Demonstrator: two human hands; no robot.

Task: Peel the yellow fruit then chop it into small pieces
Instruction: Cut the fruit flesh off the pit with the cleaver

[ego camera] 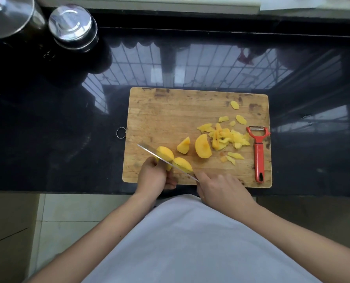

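The left hand (pixel 152 176) grips the peeled fruit (pixel 173 160) at the near left of the board (pixel 159 111). The right hand (pixel 221 188) is curled round the handle of the knife (pixel 161 159) — its blade lies slanted across the fruit. Two cut pieces (pixel 203 146) lie just beside it, peels (pixel 227 137) further right, then a red peeler (pixel 258 152) at the board's right edge.

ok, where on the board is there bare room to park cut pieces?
Free: the cutting board far-left half, bordered by its far edge and the knife. Also a near strip between right hand and peeler. Crowded: peels at right-centre, two cut pieces mid-board, left hand holding fruit.
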